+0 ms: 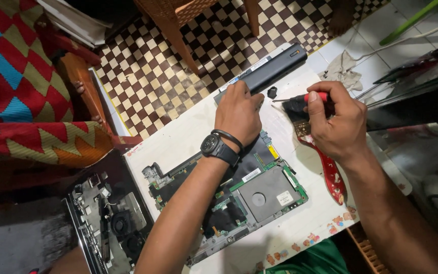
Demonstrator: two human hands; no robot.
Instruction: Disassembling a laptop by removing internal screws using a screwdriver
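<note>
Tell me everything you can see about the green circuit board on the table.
The circuit board lies flat on the white table, green at the edges, with black shielding and a grey square plate bearing a white sticker. It sits bare, out of its casing. The left hand rests above its upper edge, the forearm crossing over it.

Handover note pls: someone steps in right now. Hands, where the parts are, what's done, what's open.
Left hand: palm down on the opened laptop base, fingers at its far edge by the long black battery; holds nothing visible.
Right hand: gripping a red-handled screwdriver, tip pointing left toward a small black part on the white table.
Done: cover off, green circuit board exposed. A second opened chassis with fans lies at the table's left edge.
Left: board sits in the base; red strip loose beside it.
</note>
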